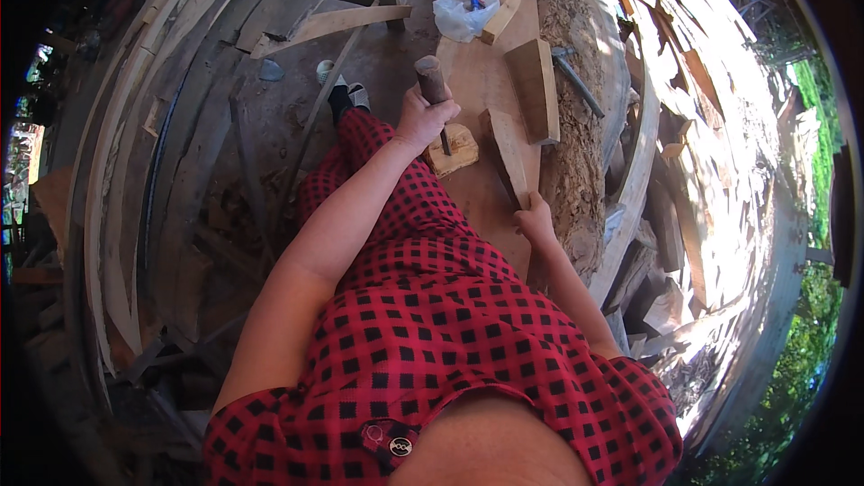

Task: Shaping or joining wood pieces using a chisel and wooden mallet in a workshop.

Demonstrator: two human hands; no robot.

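My left hand (421,117) grips the wooden handle of a chisel (432,81), held upright with its blade down on a small pale wood block (457,149). The block rests on a long plank (481,72) that runs away from me. My right hand (535,219) holds the near end of a narrow wooden piece (509,155) that lies on the plank, just right of the block. My legs in red and black checked cloth stretch out on the left of the plank.
A thick wooden block (536,88) lies further along the plank, with a smaller block (500,20) and a white plastic bag (463,7) beyond it. Curved planks (117,180) lie at left, wood offcuts (666,216) at right. Sawdust (571,54) borders the plank.
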